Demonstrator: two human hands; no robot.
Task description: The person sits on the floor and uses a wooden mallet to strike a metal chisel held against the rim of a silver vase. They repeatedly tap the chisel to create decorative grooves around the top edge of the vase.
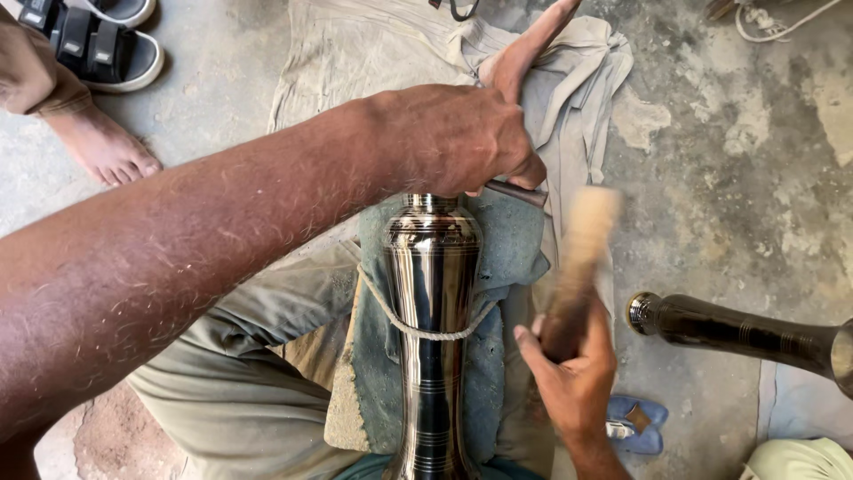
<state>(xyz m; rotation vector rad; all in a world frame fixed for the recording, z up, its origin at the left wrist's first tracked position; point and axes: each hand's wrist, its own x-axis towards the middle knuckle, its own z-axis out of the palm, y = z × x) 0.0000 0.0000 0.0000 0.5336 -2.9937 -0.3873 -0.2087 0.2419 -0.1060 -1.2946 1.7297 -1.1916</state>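
Rough concrete floor (729, 178) spreads around the seated person, with a pale cloth (373, 44) laid across it. A shiny metal vase (433, 302) lies lengthwise along the lap on a blue-grey pad (506, 249), a loop of rope (418, 331) crossing its body. The left hand (462, 133) reaches over the vase's neck, fingers curled tight around a thin metal tool (515, 191) pressed near the vase's top, forearm slanting across the view. The right hand (573, 373) sits just right of the vase, fingers wrapped around a wooden mallet (582, 258), blurred and tilted upward. A second dark metal vase (737, 333) lies on the floor to the right, well apart. Sandals (98, 44) and someone's bare foot (102, 147) sit at upper left.
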